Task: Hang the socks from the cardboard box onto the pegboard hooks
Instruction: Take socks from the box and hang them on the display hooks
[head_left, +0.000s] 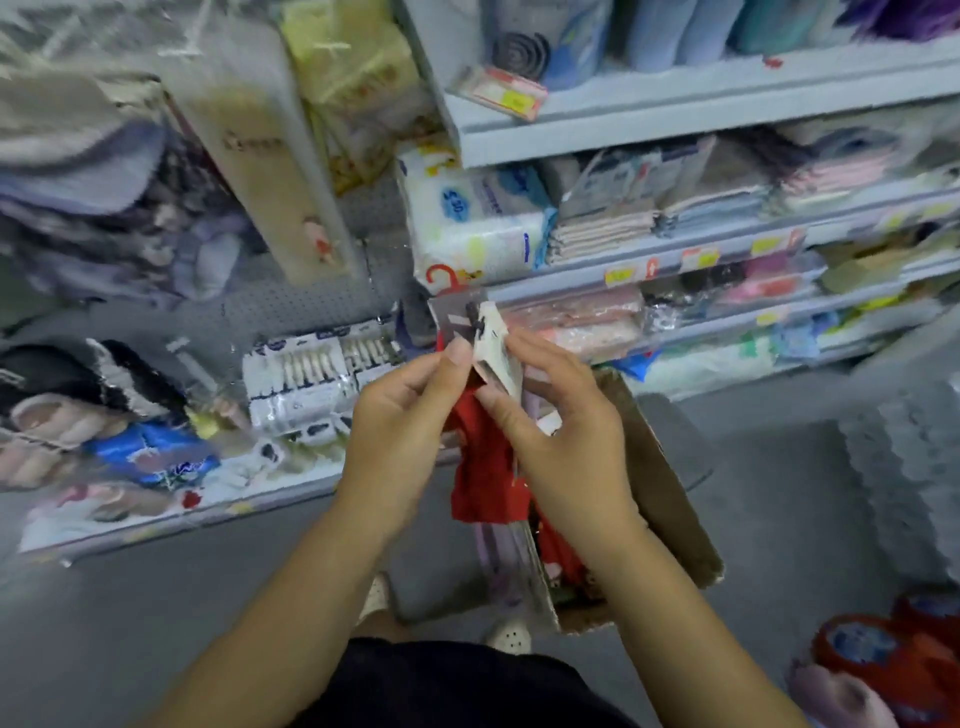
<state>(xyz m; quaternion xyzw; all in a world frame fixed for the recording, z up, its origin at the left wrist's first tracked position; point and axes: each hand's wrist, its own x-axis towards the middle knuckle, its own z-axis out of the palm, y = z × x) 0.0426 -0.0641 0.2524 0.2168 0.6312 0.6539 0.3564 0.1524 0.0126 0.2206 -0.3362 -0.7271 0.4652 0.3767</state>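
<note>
head view: both hands pinch red socks (488, 467)

Bare pegboard (291, 306) shows far, left of the jutting shelves (675, 130); hanging packets (260, 171) crowd it above, white packs (311, 384) below. The cardboard box (660, 493) fills the near right floor (156, 597); near left lies open.
</note>
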